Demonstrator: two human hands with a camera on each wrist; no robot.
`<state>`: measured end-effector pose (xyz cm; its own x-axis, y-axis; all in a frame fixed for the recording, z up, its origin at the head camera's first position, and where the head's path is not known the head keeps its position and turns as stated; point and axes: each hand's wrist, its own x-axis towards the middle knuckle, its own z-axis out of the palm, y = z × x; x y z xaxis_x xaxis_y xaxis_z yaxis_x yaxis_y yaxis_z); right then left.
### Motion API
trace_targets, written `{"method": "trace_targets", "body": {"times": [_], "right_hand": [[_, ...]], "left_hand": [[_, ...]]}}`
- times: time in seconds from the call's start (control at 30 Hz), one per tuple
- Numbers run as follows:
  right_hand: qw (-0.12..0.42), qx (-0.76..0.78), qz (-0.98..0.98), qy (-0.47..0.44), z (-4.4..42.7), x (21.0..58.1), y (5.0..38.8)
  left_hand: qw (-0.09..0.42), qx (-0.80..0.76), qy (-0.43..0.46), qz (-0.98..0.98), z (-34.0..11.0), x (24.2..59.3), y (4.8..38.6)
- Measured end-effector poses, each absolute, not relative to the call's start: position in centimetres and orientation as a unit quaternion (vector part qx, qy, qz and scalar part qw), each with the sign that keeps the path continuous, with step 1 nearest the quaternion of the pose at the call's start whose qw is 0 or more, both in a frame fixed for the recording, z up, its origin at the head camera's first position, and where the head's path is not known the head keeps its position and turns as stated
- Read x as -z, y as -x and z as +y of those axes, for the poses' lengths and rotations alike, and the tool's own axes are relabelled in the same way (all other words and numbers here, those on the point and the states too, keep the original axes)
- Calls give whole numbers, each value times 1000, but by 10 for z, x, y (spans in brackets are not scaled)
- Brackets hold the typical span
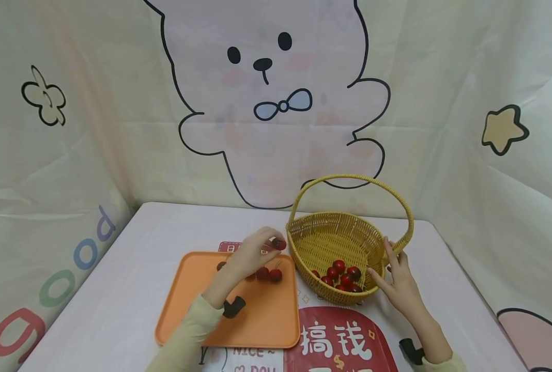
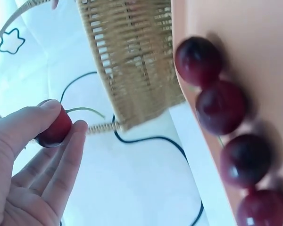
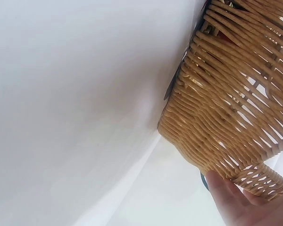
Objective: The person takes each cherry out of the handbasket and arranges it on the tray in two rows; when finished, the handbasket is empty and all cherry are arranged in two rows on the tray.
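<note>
The left hand (image 1: pixel 253 254) pinches a dark red cherry (image 1: pixel 278 244) between thumb and fingers, above the far right corner of an orange tray (image 1: pixel 257 330). In the left wrist view the held cherry (image 2: pixel 54 123) has a green stem. Several cherries (image 1: pixel 275 275) lie on the tray, partly behind the left hand. To the right stands a yellow woven basket (image 1: pixel 336 230) with a tall handle and several red cherries (image 1: pixel 338 266) inside. The right hand (image 1: pixel 402 287) grips the basket's right rim; in the right wrist view its fingers (image 3: pixel 221 190) touch the weave.
A white table (image 1: pixel 187 225) with a red printed patch (image 1: pixel 346 336) lies beneath the tray and basket. Printed cloth walls (image 1: pixel 276 144) rise behind the table and at both sides. The basket's handle (image 1: pixel 350 176) arches above its bowl.
</note>
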<state>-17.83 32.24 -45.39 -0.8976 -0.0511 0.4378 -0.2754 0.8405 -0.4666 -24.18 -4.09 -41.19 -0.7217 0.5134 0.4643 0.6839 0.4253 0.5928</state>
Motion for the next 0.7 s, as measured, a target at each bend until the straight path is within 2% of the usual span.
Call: {"method": "trace_targets", "body": {"times": [0.33, 0.7], "right_hand": [[213, -267, -936, -90, 323, 454, 179], [208, -269, -936, -89, 323, 453, 178]], "left_hand": [[141, 333, 297, -884, -76, 413, 239], [153, 349, 299, -875, -107, 420, 240]]}}
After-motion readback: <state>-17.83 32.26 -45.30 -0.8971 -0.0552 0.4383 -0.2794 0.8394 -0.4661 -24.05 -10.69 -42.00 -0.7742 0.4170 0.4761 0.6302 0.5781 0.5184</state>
